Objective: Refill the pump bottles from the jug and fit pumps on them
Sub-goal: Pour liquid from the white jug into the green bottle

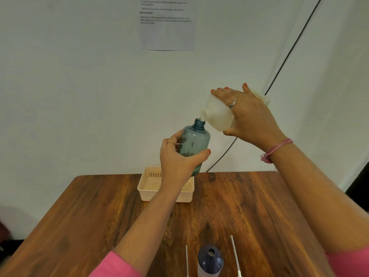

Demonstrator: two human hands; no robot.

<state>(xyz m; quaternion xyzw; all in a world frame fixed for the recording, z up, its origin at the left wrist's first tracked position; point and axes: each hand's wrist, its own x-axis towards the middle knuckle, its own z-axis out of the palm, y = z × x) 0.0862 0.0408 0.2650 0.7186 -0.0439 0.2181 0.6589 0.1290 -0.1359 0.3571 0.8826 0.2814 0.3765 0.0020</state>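
Nearest camera, left to right: thin white dip tube point(186, 260), dark blue bottle point(210, 260) standing uncapped on wooden table point(99, 216), second dip tube point(235, 254); pump heads cut off by frame edge.

Further back, cream perforated basket point(148, 186) at table's far edge, partly hidden by forearm.

Left hand point(177, 156) wrapped round translucent teal bottle point(196, 140), thumb across front, fingers behind; held in air above basket, tilted slightly right, threaded neck open. Level inside hard to read; looks largely empty.

Right hand point(251, 114) clasped over white jug point(219, 114), fingers spread across top, thumb underneath; jug tipped spout-down to left, spout just above and touching-close to teal neck. Pale liquid visible at lip, entering neck.

Judgement: pour in progress. For clean fill, keep spout centred over narrow neck, tip slowly, hold bottle closer to upright, stop short of shoulder so pump tube displaces nothing. Drip at jug's underside suggests spill risk.

Paper sheet point(167, 27) and black cable point(289, 56) on wall.
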